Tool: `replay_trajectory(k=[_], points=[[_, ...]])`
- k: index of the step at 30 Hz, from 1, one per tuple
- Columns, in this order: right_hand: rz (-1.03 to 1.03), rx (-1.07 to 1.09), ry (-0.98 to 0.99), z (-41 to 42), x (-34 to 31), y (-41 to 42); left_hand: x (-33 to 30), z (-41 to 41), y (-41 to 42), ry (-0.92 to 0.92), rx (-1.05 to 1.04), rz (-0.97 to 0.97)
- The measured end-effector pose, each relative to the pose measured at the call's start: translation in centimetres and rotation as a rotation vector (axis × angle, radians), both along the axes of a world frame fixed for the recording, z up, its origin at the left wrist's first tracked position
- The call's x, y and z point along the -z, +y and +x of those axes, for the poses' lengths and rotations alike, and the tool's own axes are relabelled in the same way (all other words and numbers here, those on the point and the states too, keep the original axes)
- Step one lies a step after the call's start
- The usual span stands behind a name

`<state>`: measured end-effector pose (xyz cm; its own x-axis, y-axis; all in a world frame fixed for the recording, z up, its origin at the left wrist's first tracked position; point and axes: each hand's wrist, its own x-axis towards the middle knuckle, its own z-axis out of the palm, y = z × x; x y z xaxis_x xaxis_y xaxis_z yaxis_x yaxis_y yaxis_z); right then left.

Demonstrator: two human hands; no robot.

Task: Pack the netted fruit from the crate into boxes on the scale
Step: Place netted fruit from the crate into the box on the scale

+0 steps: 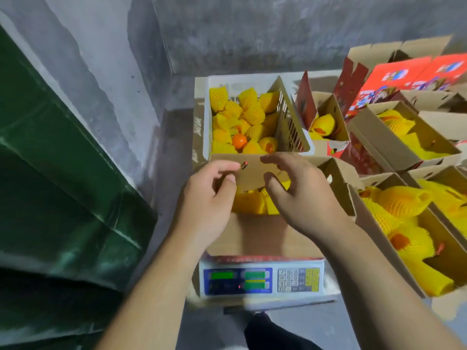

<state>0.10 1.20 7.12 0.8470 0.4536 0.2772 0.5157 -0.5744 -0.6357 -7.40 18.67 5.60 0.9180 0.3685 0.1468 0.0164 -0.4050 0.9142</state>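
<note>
crate (290, 114) open above, raised box flap (250, 173) fronting it

Beyond the fingers (228, 168), yellow mesh nets (254, 113) are covering fruit in a white crate (206, 117); one bare orange (239, 140) is showing. Brown box (265, 236) sitting below them.

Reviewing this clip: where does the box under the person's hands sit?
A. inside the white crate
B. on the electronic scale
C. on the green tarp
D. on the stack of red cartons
B: the open cardboard box rests on the scale, whose display and keypad show just below it.
</note>
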Motion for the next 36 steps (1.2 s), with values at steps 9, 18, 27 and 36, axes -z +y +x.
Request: replay_trajectory(k=[9,18,27,36], points=[[-0.428,-0.118,0.180,23.2,1.8,2.6,1.8,20.2,5.3,0.295,0.160,0.176],[-0.863,-0.352,0.323,36.0,12.8,10.7,10.0,29.6,9.3,0.793,0.448,0.846],[-0.905,-0.362,0.373,37.5,21.0,12.1,12.4,30.4,9.5,0.726,0.466,1.063],[-0.734,-0.279,0.283,39.4,23.0,15.2,13.9,32.5,9.9,0.839,0.460,0.853]])
